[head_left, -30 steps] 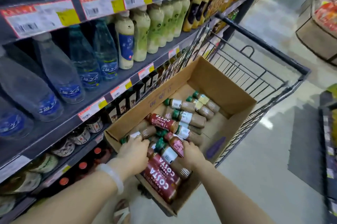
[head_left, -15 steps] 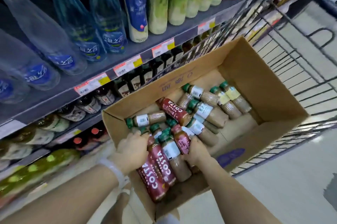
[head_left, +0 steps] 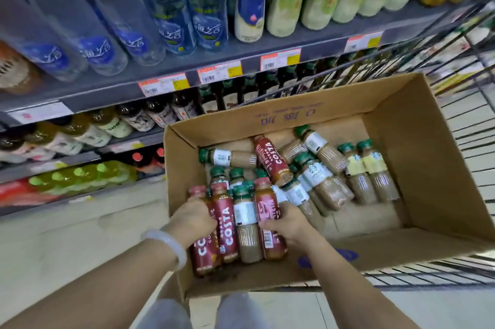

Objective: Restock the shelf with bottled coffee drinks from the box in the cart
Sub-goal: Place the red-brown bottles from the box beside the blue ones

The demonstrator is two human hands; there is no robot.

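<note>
Since the earlier frames your view had dropped closer over the open brown cardboard box [head_left: 417, 157] in the wire cart [head_left: 471, 125], and your hands had closed in on a row of four upright-lying bottles at its near end. Your left hand [head_left: 191, 219] curled against the outer red-labelled Costa coffee bottle [head_left: 226, 227], and your right hand [head_left: 288, 221] wrapped its fingers over the red-labelled bottle [head_left: 266, 210] on the other side, with a white-labelled tan coffee bottle [head_left: 246, 224] squeezed between. To lift this cluster well, you would have wanted even inward pressure from both sides, so the middle bottles did not slip out. More green-capped tan bottles [head_left: 321, 184] lay loose further back. Your fingertips were hidden behind the bottles, so how firmly they gripped was unclear, and the dark-bottle shelf [head_left: 166, 111] beside the cart was blurred, its free space impossible to judge.
</note>
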